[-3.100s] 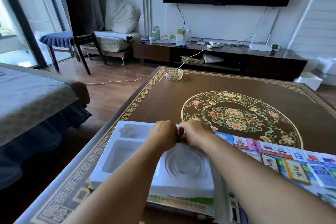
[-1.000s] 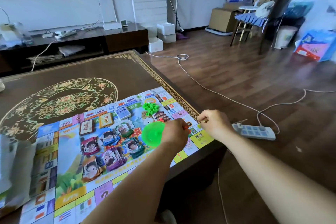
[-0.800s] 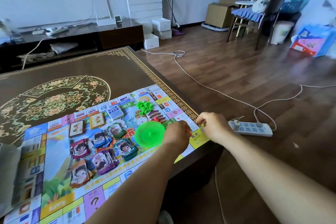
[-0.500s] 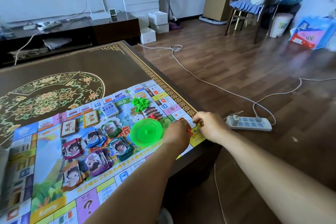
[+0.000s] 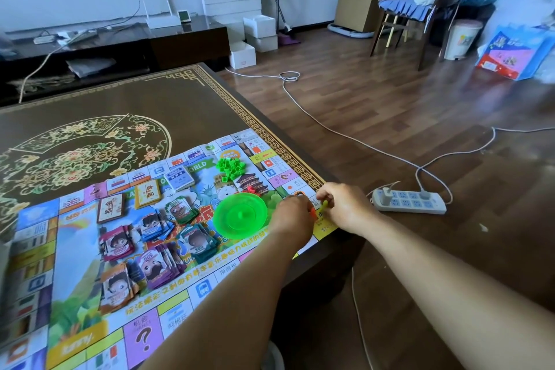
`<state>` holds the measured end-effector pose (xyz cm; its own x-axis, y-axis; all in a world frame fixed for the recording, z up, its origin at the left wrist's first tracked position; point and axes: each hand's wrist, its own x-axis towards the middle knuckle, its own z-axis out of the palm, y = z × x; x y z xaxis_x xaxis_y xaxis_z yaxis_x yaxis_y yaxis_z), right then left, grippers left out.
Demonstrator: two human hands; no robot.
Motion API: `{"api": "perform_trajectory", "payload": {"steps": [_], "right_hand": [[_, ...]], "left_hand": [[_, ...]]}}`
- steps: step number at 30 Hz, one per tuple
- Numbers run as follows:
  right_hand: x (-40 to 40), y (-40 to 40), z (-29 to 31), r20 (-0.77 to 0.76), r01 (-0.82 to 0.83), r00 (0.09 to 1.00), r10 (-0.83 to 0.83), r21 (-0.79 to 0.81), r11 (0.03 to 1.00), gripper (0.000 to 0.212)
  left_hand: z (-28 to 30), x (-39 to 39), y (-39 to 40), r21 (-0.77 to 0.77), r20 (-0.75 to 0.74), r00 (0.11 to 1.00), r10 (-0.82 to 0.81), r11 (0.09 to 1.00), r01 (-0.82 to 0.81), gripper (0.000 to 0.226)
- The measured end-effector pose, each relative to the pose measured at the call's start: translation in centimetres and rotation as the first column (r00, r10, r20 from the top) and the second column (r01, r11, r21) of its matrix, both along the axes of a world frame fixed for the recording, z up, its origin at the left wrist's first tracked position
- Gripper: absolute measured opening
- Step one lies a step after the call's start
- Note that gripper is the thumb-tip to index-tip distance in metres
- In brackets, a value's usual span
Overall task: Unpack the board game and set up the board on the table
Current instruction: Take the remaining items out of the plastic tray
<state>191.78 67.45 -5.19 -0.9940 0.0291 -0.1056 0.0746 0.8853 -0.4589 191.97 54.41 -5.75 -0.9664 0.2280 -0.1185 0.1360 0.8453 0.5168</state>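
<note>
The colourful game board (image 5: 75, 303) lies flat on the dark patterned table (image 5: 126, 99), reaching its right edge. On it sit several stacks of play money (image 5: 156, 246), two card decks (image 5: 179, 179), a pile of small green houses (image 5: 230, 166), a few red pieces (image 5: 251, 189) and a round green spinner (image 5: 240, 215). Both hands meet at the board's right corner. My left hand (image 5: 292, 219) pinches a small orange-red pawn (image 5: 313, 213). My right hand (image 5: 345, 206) pinches a yellow-green pawn (image 5: 324, 205).
A white power strip (image 5: 408, 201) with cables lies on the wooden floor just right of the table. A dark TV cabinet (image 5: 180, 45) stands behind, with white boxes (image 5: 258, 33) beside it. A chair (image 5: 405, 9), a bin (image 5: 462, 37) and a game box (image 5: 516, 54) stand at the far right.
Three seconds ago both hands worked over the white tray at the left. Over the last second both hands stayed at the board's right corner, pinching small pieces; the view dipped slightly.
</note>
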Motion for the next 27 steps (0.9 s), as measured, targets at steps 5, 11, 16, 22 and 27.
{"api": "perform_trajectory", "payload": {"steps": [5, 11, 16, 22, 27], "right_hand": [[0.1, -0.3, 1.1, 0.021, 0.033, 0.999, -0.032, -0.038, 0.999, 0.052], [0.7, -2.9, 5.1, -0.224, 0.071, 0.969, -0.104, -0.151, 0.986, 0.025], [1.5, -8.6, 8.5, -0.365, -0.003, 0.927, -0.087, -0.238, 0.971, 0.022], [2.8, -17.8, 10.8, -0.409, -0.133, 0.912, -0.007, -0.313, 0.94, 0.04], [4.4, -26.5, 12.1, -0.383, -0.264, 0.915, 0.129, -0.326, 0.908, 0.038]], "left_hand": [[0.7, 0.3, -0.6, 0.051, 0.028, 0.999, 0.036, 0.998, -0.037, 0.038], [4.2, 1.7, -3.4, 0.275, -0.064, 0.976, 0.208, 0.944, -0.183, 0.027], [7.7, 3.3, -7.3, 0.383, -0.171, 0.917, 0.361, 0.882, -0.276, 0.022], [10.9, 5.4, -15.4, 0.436, -0.255, 0.821, 0.51, 0.819, -0.373, 0.019], [11.8, 7.9, -23.7, 0.452, -0.279, 0.73, 0.624, 0.756, -0.473, 0.017]]}}
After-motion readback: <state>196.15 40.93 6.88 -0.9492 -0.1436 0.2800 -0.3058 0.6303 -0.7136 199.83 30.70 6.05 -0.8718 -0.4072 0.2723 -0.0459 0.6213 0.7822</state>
